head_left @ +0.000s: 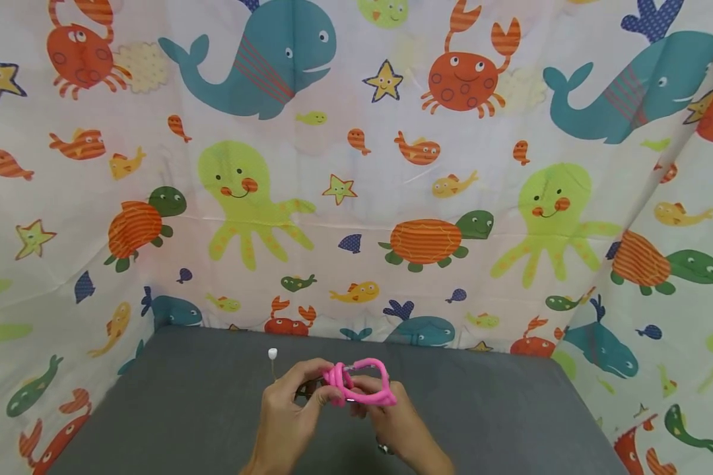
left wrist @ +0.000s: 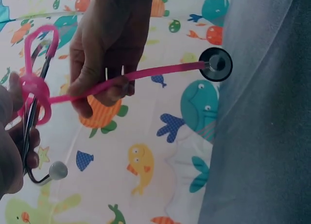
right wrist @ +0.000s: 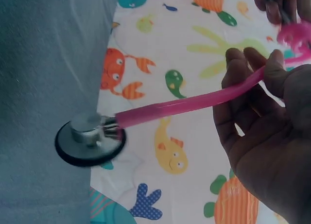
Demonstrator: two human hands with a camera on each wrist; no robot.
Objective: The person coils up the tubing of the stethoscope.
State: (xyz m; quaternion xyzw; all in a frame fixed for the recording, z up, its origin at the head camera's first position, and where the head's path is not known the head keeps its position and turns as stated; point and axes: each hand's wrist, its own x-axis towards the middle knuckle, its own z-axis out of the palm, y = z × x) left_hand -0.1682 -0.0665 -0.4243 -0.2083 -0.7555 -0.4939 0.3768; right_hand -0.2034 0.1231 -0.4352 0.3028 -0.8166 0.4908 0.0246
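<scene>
White fabric printed with colourful sea animals (head_left: 127, 59) begins at the far left and runs round behind a dark grey surface (head_left: 184, 396). Over that surface, well apart from the fabric, both hands hold up a stethoscope with bright pink tubing and thin metal ear tubes (head_left: 337, 384).

Leftmost on it, a small white rounded ear tip (head_left: 272, 353) sticks out past the left hand (head_left: 288, 402), which pinches the bundle between thumb and fingers, right where the pink tubing is wrapped into a compact knot (left wrist: 34, 85) around the metal ear tubes (left wrist: 32, 112). Next along, an open pink loop (head_left: 386, 382) stands out from the knot, above the right hand (head_left: 392, 406). That hand grips the straight run of tubing (left wrist: 160, 71), thumb on one side and fingers curled on the other. At the end of this run, the round silver chest piece with a black rim (left wrist: 216, 63) hangs free beyond the fingers, best seen in the wrist views.

As I judge it, the gathering and wrapping looks well along: coils sit around the ear tubes. What seems left is the loose tail with its chest piece, not yet tucked in, and setting the stethoscope down. Whether the knot is tight I cannot tell.
</scene>
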